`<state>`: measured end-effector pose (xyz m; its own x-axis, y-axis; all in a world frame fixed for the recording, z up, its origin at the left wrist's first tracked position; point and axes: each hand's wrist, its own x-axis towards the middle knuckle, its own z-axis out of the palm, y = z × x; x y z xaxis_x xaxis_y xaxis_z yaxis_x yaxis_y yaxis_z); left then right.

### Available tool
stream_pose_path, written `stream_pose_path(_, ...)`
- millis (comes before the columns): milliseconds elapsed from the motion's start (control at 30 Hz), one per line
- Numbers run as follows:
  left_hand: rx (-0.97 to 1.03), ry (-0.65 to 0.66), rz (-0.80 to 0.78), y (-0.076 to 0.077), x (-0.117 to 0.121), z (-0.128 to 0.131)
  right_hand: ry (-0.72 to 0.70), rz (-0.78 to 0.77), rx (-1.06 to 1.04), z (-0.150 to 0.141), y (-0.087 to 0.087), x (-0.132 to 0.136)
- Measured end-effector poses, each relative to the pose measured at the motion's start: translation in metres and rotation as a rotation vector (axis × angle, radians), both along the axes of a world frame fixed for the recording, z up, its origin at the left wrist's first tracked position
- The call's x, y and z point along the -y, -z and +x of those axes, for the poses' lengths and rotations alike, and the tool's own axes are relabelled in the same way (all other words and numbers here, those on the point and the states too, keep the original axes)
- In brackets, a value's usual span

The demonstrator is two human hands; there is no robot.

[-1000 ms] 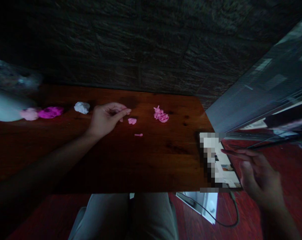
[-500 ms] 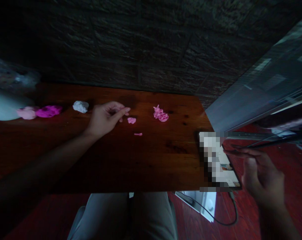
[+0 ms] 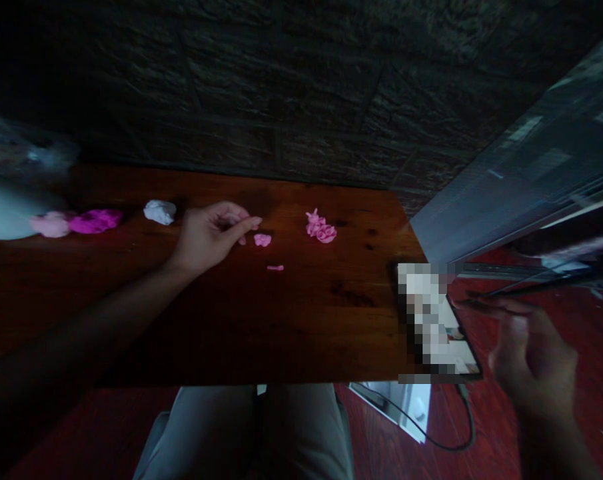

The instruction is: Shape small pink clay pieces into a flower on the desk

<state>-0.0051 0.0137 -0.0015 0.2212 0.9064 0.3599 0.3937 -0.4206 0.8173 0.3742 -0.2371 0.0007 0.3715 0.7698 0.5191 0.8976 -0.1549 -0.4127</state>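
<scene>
My left hand [image 3: 214, 233] is over the wooden table, thumb and forefinger pinched together; anything between the tips is too small to make out. Just below those tips lies a small flattened pink clay piece [image 3: 262, 240]. A thin pink clay strip [image 3: 275, 268] rests nearer to me. Further right sits a pink clay figure [image 3: 321, 227] with curled, petal-like parts. My right hand [image 3: 536, 353] is off the table's right end, beside a tablet [image 3: 464, 343] with a partly pixelated screen. Its forefinger stretches toward the tablet's edge, and the hand holds nothing that I can see.
White clay [image 3: 160, 212], magenta clay [image 3: 96, 221] and pale pink clay [image 3: 52, 224] lie at the left, by a pale rounded container [image 3: 6, 210] and clear plastic [image 3: 36, 157]. A cable [image 3: 468, 427] hangs below the tablet. A dark stone wall [image 3: 281, 93] stands behind the table [image 3: 301, 333].
My right hand has drawn slightly to the right and down, away from the tablet. My left hand keeps its pinch in nearly the same place; the clay pieces have not moved on the table.
</scene>
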Motion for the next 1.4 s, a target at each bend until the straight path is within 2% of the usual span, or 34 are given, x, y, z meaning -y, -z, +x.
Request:
stream_pose_path(233, -0.014, 0.027, 0.037, -0.002, 0.001, -0.001, 0.031, 0.091, 0.102, -0.001, 0.000, 0.000)
stream_pose_path(367, -0.020, 0.024, 0.047, -0.002, 0.002, -0.001, 0.060, 0.085, 0.132, 0.000, 0.000, 0.001)
stream_pose_path(600, -0.005, 0.006, 0.025, 0.000, 0.001, 0.000, 0.052, 0.017, -0.015, -0.004, 0.000, 0.005)
stream_pose_path(767, -0.015, -0.014, 0.023, 0.002, 0.000, 0.000, -0.108, -0.090, -0.199, -0.007, 0.002, 0.008)
stream_pose_path(833, -0.009, -0.017, 0.026, 0.002, 0.000, 0.000, -0.059, -0.113, -0.148, -0.007, 0.002, 0.009)
stream_pose_path(900, 0.001, -0.019, 0.022, 0.003, 0.000, 0.000, 0.056, -0.098, -0.039, -0.005, 0.002, 0.009)
stream_pose_path(1000, 0.006, -0.018, 0.014, 0.004, 0.000, 0.001, 0.164, -0.010, 0.072, -0.003, 0.001, 0.009)
stream_pose_path(1100, 0.013, -0.014, 0.004, 0.005, -0.001, 0.001, 0.143, 0.056, 0.050, -0.003, 0.002, 0.008)
stream_pose_path(1400, 0.019, -0.004, 0.033, 0.002, 0.001, 0.002, 0.070, 0.067, -0.088, -0.005, 0.003, 0.015)
